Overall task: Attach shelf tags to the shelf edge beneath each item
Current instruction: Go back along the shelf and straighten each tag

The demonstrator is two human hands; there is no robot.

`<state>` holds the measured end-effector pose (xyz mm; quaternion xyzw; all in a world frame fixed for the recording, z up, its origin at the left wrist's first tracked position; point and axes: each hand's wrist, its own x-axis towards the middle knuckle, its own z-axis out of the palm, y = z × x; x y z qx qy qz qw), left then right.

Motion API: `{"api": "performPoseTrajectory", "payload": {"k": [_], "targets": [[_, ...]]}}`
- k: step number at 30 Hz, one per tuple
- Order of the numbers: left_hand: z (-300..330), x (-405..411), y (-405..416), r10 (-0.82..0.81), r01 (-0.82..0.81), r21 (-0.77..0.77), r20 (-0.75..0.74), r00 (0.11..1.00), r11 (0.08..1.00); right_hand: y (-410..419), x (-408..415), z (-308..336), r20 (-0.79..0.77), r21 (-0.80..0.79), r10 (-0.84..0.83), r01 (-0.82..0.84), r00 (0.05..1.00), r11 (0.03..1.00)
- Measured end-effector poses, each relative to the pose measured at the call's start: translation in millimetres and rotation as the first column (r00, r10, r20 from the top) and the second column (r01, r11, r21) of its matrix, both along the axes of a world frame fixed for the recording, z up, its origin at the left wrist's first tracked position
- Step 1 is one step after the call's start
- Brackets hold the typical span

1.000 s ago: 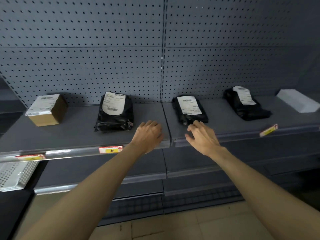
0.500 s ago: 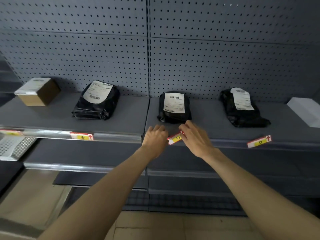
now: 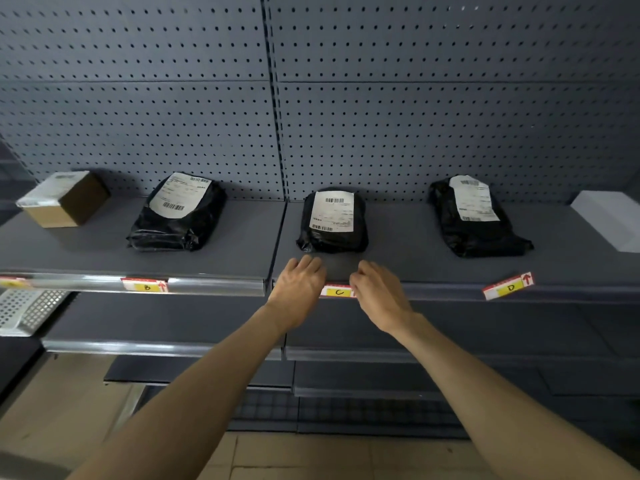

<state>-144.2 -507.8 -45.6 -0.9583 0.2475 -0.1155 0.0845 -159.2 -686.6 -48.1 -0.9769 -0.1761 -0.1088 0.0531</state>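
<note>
A red-and-yellow shelf tag marked C (image 3: 337,292) lies level against the shelf edge (image 3: 436,292), below the middle black parcel (image 3: 333,220). My left hand (image 3: 300,285) holds its left end and my right hand (image 3: 375,292) holds its right end. Tag B (image 3: 145,285) sits in the edge rail under the left black parcel (image 3: 178,213). Tag D (image 3: 508,286) rests tilted on the shelf edge under the right black parcel (image 3: 475,218). Another tag (image 3: 12,282) shows at the far left, under the cardboard box (image 3: 64,199).
A white box (image 3: 611,220) stands at the far right of the shelf. A white perforated basket (image 3: 24,310) sits on a lower level at the left. Grey pegboard backs the shelf; lower shelves and tiled floor lie below.
The view shifted to centre on the middle parcel. Both hands brought tag C down from a tilt to lie flat along the shelf edge, one hand at each end.
</note>
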Motion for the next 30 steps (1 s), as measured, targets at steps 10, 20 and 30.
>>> {"api": "performPoseTrajectory", "payload": {"k": [10, 20, 30], "targets": [[18.6, 4.3, -13.2, -0.058, 0.053, -0.218, -0.016, 0.998, 0.975, -31.1, -4.6, 19.8, 0.044, 0.096, -0.046, 0.042, 0.998, 0.995], [49.0, -0.8, -141.3, -0.091, 0.052, -0.425, -0.071, 0.993, 0.904, -182.5, -25.5, 58.2, 0.028, -0.004, -0.228, 0.228, 0.973, 0.974], [15.6, -17.2, -272.0, -0.061, 0.013, -0.386, -0.111, 0.992, 0.922, -292.4, -21.1, 44.3, 0.012, -0.014, -0.101, 0.101, 0.995, 0.995]]}}
